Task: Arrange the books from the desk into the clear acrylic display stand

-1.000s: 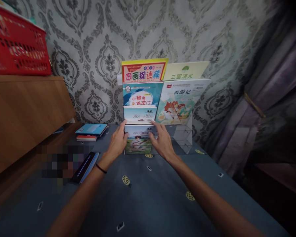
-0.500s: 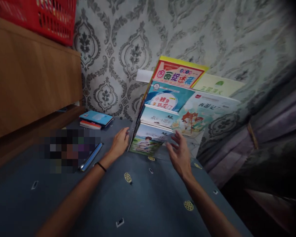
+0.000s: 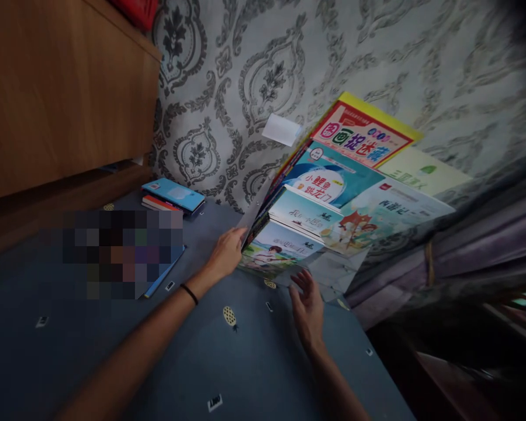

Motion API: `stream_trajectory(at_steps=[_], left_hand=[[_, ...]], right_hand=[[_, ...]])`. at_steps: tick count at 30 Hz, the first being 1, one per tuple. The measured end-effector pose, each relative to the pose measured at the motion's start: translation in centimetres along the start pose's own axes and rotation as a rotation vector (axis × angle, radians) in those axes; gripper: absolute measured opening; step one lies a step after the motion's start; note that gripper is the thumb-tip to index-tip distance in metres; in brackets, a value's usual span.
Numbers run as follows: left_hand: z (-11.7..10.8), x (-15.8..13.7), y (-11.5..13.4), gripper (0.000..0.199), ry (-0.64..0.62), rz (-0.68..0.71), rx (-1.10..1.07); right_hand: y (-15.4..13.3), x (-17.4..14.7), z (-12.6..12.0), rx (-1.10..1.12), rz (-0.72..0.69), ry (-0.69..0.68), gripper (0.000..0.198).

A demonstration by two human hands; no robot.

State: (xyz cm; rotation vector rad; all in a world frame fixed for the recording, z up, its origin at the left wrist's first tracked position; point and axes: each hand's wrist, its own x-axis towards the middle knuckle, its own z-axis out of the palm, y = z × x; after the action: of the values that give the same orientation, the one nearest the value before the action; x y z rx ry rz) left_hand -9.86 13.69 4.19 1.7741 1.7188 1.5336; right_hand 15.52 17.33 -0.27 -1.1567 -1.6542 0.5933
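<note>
A clear display rack [image 3: 339,275] stands on the patterned cloth, holding children's books in stepped rows. Its front book [image 3: 280,245] shows a child on a green field; behind it rise a blue book [image 3: 315,178], a red and yellow book [image 3: 359,134] and a book with a fox-like figure [image 3: 355,219]. My left hand [image 3: 225,254], a dark band at its wrist, has its fingers stretched against the rack's left side. Below the rack's front, my right hand [image 3: 307,307] is open, fingers apart and holding nothing; whether it touches the rack I cannot tell.
Blue and red books [image 3: 173,196] lie stacked at the back left, near a wooden cabinet [image 3: 70,99]. A blurred-out item with a blue edge [image 3: 164,273] is left of my arm. Patterned wallpaper [image 3: 267,82] stands behind; a curtain [image 3: 403,275] hangs right, past the cloth's edge.
My view has tilted, so the rack looks more slanted to the right. My left hand has come up against the rack's side. My right hand has dropped lower, away from the books' fronts.
</note>
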Motion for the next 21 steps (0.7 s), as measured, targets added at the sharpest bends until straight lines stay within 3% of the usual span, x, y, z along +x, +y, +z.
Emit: stream_trajectory(at_steps=[9, 15, 21], left_hand=[[0.9, -0.7, 0.2, 0.045, 0.004, 0.036, -0.063], [1.2, -1.5, 0.9, 0.038, -0.020, 0.046, 0.056], [2.4, -2.3, 1.3, 0.044, -0.008, 0.064, 0.103]], right_hand=[[-0.7, 2.3, 1.0, 0.014, -0.021, 0.063, 0.056], [-1.2, 2.8, 1.7, 0.111, -0.011, -0.042, 0.049], [-2.4, 2.4, 1.5, 0.147, 0.001, -0.099, 0.046]])
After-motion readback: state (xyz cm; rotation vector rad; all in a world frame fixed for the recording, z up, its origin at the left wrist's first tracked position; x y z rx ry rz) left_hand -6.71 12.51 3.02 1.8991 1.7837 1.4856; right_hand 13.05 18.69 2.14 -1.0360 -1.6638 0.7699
